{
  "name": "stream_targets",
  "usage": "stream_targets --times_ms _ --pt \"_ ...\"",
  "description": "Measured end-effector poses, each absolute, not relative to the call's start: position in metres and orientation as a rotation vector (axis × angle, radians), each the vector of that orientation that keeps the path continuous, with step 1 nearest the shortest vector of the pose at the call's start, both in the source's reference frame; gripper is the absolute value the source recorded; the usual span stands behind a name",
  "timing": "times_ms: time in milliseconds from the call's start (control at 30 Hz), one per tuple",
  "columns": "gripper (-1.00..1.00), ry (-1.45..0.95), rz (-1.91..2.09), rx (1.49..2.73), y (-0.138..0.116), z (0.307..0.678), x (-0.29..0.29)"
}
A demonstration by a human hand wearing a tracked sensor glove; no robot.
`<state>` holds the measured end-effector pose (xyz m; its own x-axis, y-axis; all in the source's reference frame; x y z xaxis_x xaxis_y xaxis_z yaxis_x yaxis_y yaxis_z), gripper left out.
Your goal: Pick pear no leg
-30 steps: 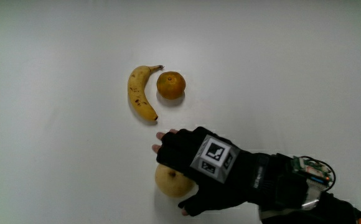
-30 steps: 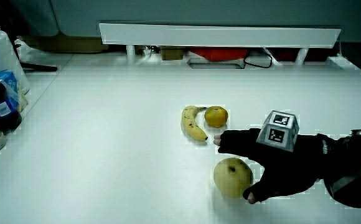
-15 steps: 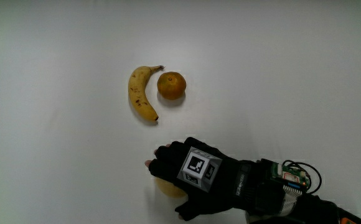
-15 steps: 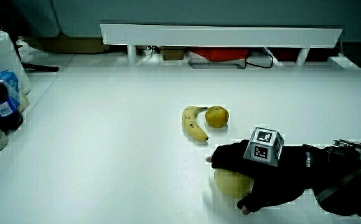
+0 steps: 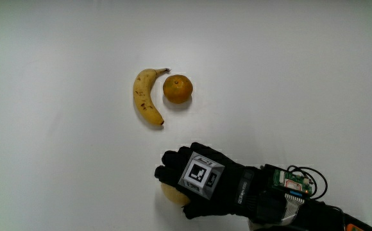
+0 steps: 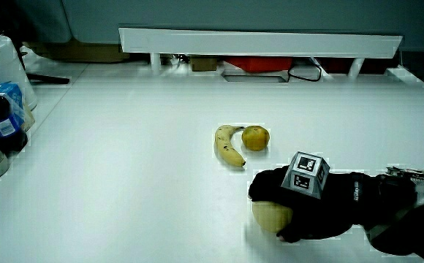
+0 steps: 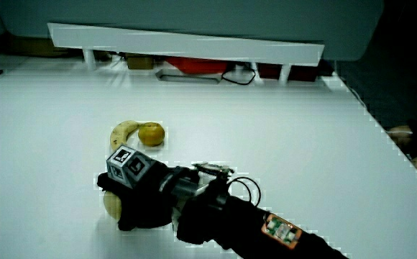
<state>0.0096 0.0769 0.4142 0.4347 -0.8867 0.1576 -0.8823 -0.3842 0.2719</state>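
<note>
The pear [image 5: 171,194] [image 6: 268,216] [image 7: 111,204] is pale yellow and rests on the white table, nearer to the person than the banana. The hand [image 5: 191,179] [image 6: 289,204] [image 7: 131,194] lies on top of it, black-gloved fingers curled down around the fruit, so only a small part of the pear shows under the glove. The patterned cube [image 5: 199,173] [image 6: 304,174] [image 7: 126,165] sits on the back of the hand. The forearm runs toward the table's near edge.
A banana [image 5: 145,98] [image 6: 228,145] [image 7: 121,132] and an orange [image 5: 177,88] [image 6: 255,137] [image 7: 151,134] lie side by side, farther from the person than the pear. Bottles and a white container [image 6: 0,80] stand at the table's edge. A low white partition [image 6: 259,40] [image 7: 187,44] borders the table.
The hand has come down over the pear and its fingers have curled around it, covering more of the fruit. Banana and orange have not moved.
</note>
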Motion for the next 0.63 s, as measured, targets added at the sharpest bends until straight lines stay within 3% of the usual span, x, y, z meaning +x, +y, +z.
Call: stream_targets --times_ms 67,400,533,633 --pt "1.0 -1.525 -0.052 2.396 0.076 0.415 0.01" --pt "1.0 -1.483 0.16 2.386 0.07 0.416 0.015" --pt "1.0 -1.379 0.477 2.342 0.055 0.408 0.02" --pt "1.0 -1.343 0.466 2.384 0.037 0.401 0.027"
